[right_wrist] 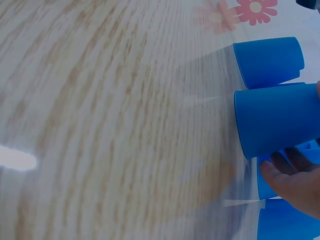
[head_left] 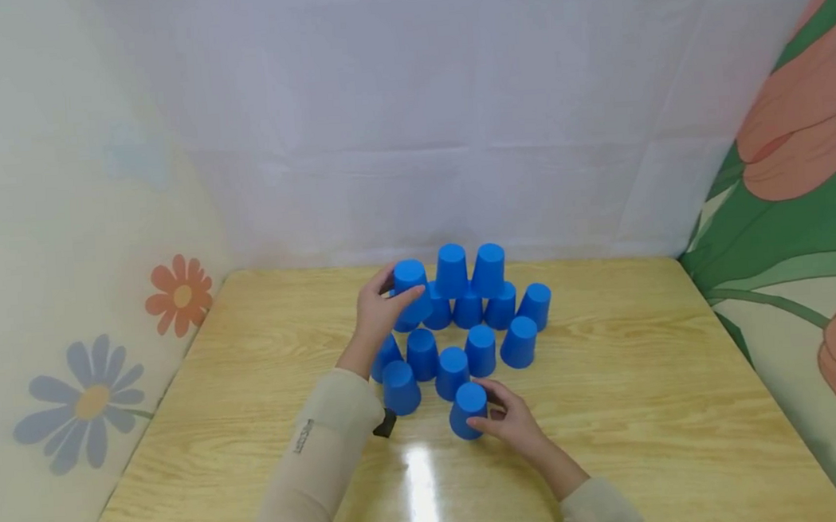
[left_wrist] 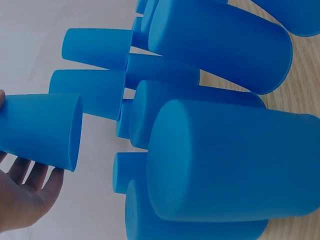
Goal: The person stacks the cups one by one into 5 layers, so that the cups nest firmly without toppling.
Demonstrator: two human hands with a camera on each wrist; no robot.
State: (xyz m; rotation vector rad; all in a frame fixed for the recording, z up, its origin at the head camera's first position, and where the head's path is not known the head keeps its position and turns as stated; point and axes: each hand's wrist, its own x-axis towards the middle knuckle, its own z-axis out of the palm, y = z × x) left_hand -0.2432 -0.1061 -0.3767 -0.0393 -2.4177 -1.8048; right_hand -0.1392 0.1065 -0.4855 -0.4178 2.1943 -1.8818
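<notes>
My left hand (head_left: 379, 310) grips an upside-down blue cup (head_left: 410, 281) near the left end of the back row. In the left wrist view that cup (left_wrist: 40, 130) is held higher than the two upper cups beside it. Those two, a middle cup (head_left: 451, 271) and a right cup (head_left: 489, 269), stand on the back row's lower cups (head_left: 467, 312). At the front, my right hand (head_left: 512, 421) holds another upside-down cup (head_left: 468, 411) between thumb and fingers. The right wrist view shows this cup (right_wrist: 277, 120) at the table surface; whether it touches is unclear.
Several more upside-down cups, such as a front left cup (head_left: 401, 388) and a right cup (head_left: 520, 342), stand between the back row and my hands. A small black piece (head_left: 385, 424) lies by my left sleeve. The wooden table (head_left: 650, 406) meets a white cloth backdrop (head_left: 356, 193).
</notes>
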